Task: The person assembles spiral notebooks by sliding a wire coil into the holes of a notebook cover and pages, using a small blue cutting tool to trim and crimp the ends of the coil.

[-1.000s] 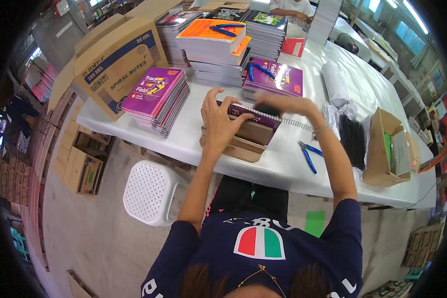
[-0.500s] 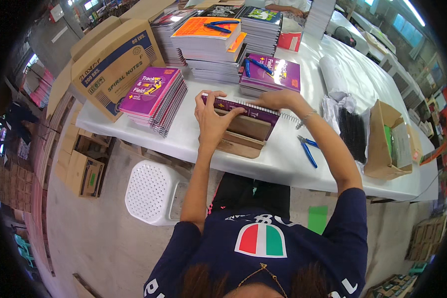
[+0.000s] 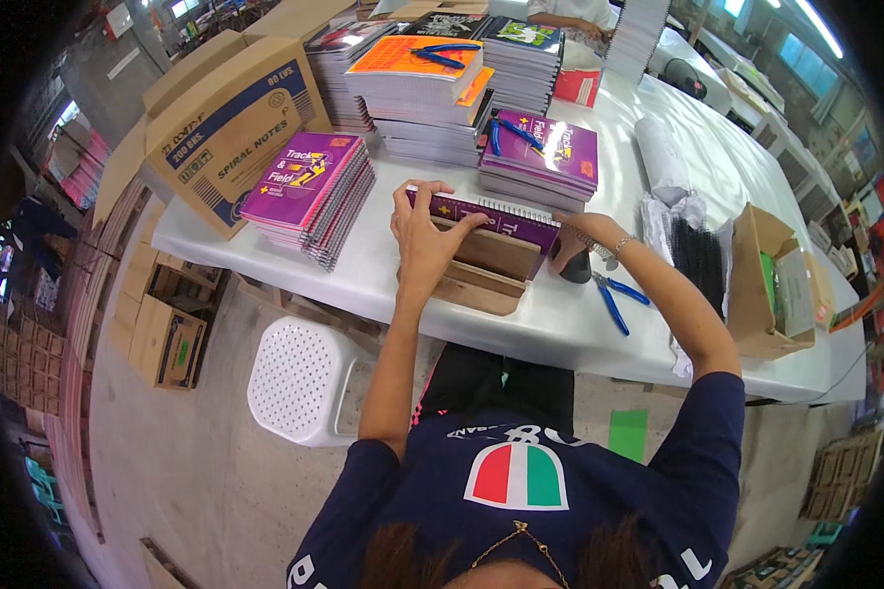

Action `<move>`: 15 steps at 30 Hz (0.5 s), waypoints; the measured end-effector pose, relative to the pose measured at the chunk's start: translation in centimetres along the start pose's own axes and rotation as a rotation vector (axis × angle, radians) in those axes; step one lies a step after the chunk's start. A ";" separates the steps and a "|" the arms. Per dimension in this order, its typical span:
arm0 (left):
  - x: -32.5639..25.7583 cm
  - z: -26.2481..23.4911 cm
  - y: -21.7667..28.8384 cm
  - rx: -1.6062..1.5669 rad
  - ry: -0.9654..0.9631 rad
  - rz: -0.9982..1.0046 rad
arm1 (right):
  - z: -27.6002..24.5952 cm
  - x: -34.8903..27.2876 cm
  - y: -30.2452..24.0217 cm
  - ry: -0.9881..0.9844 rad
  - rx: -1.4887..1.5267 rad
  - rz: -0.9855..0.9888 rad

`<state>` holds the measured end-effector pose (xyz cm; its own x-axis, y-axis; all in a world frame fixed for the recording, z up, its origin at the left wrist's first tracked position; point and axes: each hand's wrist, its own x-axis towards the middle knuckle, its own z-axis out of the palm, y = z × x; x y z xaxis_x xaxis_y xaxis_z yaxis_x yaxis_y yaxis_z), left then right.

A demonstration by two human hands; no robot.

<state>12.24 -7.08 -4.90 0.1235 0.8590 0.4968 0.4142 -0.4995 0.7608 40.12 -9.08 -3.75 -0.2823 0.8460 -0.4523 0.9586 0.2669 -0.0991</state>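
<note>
My left hand (image 3: 424,240) grips a purple notebook (image 3: 530,232), thumb on its front cover and fingers over the top behind. The notebook stands on edge, spine up, against a wooden holder (image 3: 476,293) at the table's front. A wire spiral coil (image 3: 516,208) runs along its upper edge, and its loose tail passes the right end. There my right hand (image 3: 581,239) is closed at the coil's tail, fingers partly hidden. A dark rounded shape under that hand cannot be made out. Blue-handled cutters (image 3: 614,299) lie just right of it.
Purple notebooks (image 3: 309,191) are stacked at left beside a cardboard box (image 3: 231,128). Behind stand taller book piles (image 3: 422,83) with pliers on top, and another purple stack (image 3: 540,162). Black coils (image 3: 697,260) and an open carton (image 3: 766,294) are at right. A white stool (image 3: 300,378) stands below.
My right hand has moved right and nearer, from behind the notebook's upper edge to the coil's tail beyond its right end. My left hand keeps its hold on the notebook.
</note>
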 end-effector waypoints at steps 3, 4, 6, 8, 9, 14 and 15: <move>0.2 1.0 0.6 -0.007 -0.013 0.015 | 0.0 0.3 3.1 -0.089 0.808 0.216; 0.1 0.7 0.3 0.011 -0.005 0.012 | -1.4 0.6 2.2 -0.039 0.944 0.092; 0.0 0.3 -0.3 0.017 0.003 0.012 | -4.5 0.5 0.3 0.064 1.210 -0.156; 0.1 0.5 -0.4 0.005 0.002 0.015 | -6.7 0.3 -0.6 0.030 1.563 -0.475; 0.0 0.3 -0.6 0.010 0.006 0.005 | -8.1 0.2 -2.1 0.043 1.559 -0.539; 0.3 0.8 -0.9 0.045 0.041 0.059 | -6.2 3.0 -5.0 0.307 0.592 -0.651; 0.1 0.3 -1.2 0.008 0.010 0.034 | -6.8 2.5 -6.4 0.157 0.589 -0.439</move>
<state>12.03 -6.36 -5.92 0.1290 0.8402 0.5268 0.4167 -0.5280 0.7400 33.07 -5.52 1.71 -0.6030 0.7863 -0.1346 0.6054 0.3413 -0.7190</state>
